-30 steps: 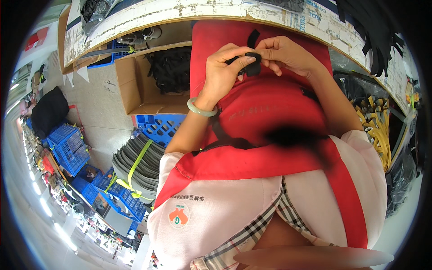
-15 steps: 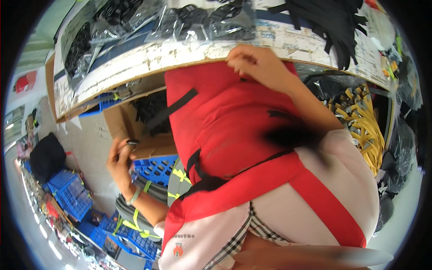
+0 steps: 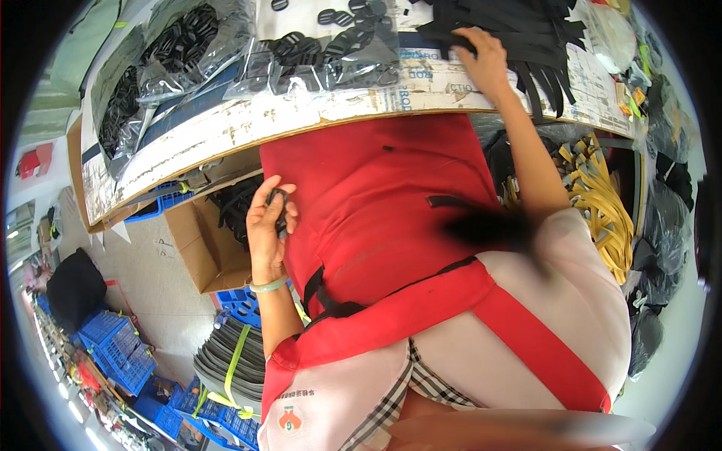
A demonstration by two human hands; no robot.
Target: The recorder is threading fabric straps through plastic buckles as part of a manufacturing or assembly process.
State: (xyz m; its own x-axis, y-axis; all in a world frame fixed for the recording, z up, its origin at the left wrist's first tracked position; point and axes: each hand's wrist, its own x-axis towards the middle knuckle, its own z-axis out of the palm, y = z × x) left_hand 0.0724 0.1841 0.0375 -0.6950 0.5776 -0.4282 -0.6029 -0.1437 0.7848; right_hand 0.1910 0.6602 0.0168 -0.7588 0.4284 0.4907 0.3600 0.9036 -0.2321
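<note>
My left hand (image 3: 268,225) is held by the left side of the red apron (image 3: 376,188), in front of the table edge. Its fingers are curled round a small black plastic buckle (image 3: 280,210). Farther up and to the right, my right hand (image 3: 485,66) reaches over the tabletop. Thumb and fingers are apart there, at the left part of a pile of black webbing straps (image 3: 538,45); no strap shows lifted in it. Loose black buckles (image 3: 297,49) like the held one lie on clear plastic left of that hand.
More buckles fill a clear bag (image 3: 180,37) at the table's far left. Under the worn white table edge (image 3: 323,113) stands a cardboard box (image 3: 199,244) with black pieces. Yellow straps (image 3: 605,218) hang at the right; bundled grey strips (image 3: 229,361) and blue crates (image 3: 116,342) are lower left.
My left hand has moved right, close to the apron. My right hand has gone from the table edge to the strap pile. A black strap piece seen in front of the apron is gone from there.
</note>
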